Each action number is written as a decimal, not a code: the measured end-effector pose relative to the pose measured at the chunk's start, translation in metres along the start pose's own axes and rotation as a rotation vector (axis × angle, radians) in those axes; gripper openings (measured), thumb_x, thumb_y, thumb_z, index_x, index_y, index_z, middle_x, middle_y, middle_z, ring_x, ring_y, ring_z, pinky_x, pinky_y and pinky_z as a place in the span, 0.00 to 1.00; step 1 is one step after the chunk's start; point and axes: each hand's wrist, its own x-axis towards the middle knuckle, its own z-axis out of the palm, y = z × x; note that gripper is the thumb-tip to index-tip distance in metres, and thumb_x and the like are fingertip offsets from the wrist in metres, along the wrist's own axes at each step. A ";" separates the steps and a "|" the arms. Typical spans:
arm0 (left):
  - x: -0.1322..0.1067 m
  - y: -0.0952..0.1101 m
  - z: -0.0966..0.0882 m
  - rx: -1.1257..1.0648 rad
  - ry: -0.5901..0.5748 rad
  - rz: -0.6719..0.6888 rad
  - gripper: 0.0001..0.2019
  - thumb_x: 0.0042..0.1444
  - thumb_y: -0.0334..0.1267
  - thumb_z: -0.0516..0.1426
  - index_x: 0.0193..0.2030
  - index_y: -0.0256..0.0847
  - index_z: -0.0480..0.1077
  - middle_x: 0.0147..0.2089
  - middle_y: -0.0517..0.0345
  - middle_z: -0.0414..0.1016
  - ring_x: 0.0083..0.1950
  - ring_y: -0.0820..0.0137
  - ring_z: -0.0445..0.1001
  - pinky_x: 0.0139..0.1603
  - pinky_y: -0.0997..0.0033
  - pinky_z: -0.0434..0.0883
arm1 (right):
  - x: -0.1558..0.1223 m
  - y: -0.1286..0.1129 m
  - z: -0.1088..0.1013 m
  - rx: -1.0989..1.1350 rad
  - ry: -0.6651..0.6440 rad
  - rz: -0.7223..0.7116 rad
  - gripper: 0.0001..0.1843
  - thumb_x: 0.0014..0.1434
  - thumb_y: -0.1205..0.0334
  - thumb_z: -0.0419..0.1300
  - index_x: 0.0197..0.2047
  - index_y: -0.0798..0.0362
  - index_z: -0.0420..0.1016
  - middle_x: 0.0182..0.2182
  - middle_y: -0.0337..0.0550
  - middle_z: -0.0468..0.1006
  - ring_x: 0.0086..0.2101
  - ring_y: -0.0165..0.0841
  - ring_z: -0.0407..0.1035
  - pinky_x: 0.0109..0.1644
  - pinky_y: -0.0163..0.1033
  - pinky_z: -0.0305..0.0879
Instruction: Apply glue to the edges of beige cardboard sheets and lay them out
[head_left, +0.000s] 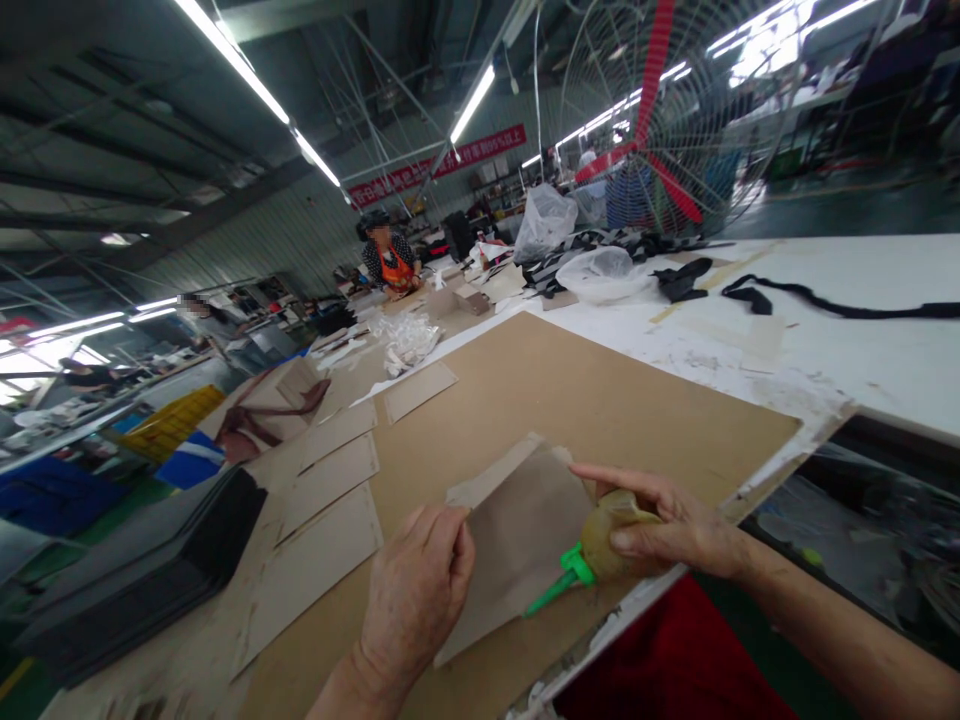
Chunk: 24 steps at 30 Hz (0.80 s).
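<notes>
Nearest, the left hand (416,590) has its fingers curled shut on the edge of a brown card piece (517,540) lying on the worktop (600,400); just beyond, the right hand (675,525) has its fingers clamped round a glue bottle (600,550), its green nozzle at the card's near edge

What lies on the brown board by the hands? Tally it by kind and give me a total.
glue bottle, held in the right hand: 1
brown sheet, its edge in the left hand: 1
cut cardboard pieces, laid out to the left: 4
Total: 6
</notes>
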 end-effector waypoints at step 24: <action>0.073 -0.121 0.059 0.425 -0.373 -0.079 0.07 0.68 0.34 0.54 0.45 0.36 0.73 0.44 0.49 0.75 0.49 0.61 0.74 0.51 0.56 0.72 | -0.039 0.058 -0.060 0.196 0.476 0.193 0.28 0.56 0.37 0.58 0.59 0.31 0.74 0.48 0.62 0.76 0.47 0.56 0.74 0.47 0.57 0.66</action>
